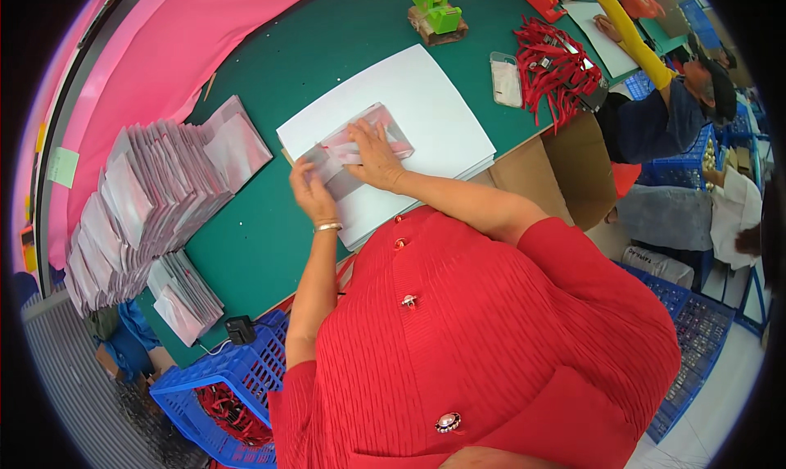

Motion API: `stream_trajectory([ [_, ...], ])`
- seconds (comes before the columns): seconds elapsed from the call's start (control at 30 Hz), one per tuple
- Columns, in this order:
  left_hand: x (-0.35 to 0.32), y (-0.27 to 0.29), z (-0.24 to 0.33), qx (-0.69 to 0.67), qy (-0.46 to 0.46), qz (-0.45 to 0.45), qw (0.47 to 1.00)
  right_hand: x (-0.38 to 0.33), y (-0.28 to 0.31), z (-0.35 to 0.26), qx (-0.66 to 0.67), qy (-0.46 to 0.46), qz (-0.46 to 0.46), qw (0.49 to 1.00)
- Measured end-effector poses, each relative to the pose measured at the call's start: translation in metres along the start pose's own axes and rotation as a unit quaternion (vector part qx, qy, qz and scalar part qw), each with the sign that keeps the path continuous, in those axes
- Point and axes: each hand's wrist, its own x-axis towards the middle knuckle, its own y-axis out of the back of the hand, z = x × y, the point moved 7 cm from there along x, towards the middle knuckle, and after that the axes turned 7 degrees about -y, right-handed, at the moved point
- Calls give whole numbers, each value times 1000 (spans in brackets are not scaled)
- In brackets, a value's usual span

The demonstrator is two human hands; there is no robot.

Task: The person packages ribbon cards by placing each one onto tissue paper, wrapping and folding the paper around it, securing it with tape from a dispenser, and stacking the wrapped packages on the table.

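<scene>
A flat translucent packet with grey and pinkish-red parts lies on a stack of large white sheets on the green table. My right hand rests on the packet, fingers stretched across its middle. At the packet's left end, my left hand has its fingers bent around the edge, gripping it beside the sheets' left border. What is inside the packet is partly hidden by my hands.
Many similar packets stand in a long row at the left, with a smaller bundle nearer. Farther off are a green tape dispenser, red straps and a clear case. A blue basket stands below; a co-worker's yellow sleeve reaches in at right.
</scene>
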Motion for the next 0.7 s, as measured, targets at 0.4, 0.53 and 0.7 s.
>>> stream_trajectory([
  [0.4,1,-48,3,489,-50,-339,802,2,-10,-3,-82,97,-182,975],
  [0.53,1,-64,22,492,-47,-356,793,18,23,16,-9,84,-161,983],
  [0.7,2,-56,34,482,-79,-319,812,8,24,11,-142,191,-34,971],
])
